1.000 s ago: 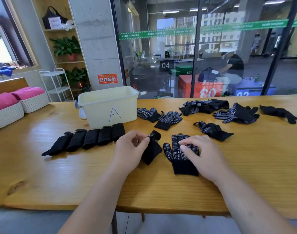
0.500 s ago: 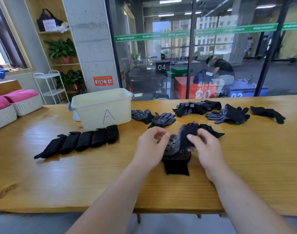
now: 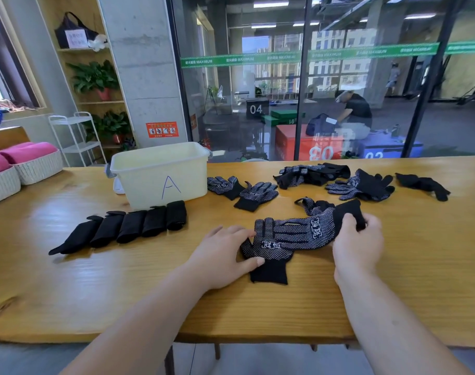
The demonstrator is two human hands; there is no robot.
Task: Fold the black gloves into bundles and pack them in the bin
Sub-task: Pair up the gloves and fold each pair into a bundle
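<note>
Both bare forearms reach forward, grips low over the counter [image 3: 425, 280].
Left grip [image 3: 225, 255] palm down, fingers straight, thumb tip pressing on flat glove [image 3: 268, 274]. Right grip [image 3: 358, 239] curled, fingers and thumb pinching the cuff of second glove [image 3: 320, 228].

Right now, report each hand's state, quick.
Left hand: open, fingers and thumb resting on the lower glove.
Right hand: closed, its grip round the upper glove at the cuff.

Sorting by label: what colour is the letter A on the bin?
Blue; the letter A on the bin shows in the head view.
</note>
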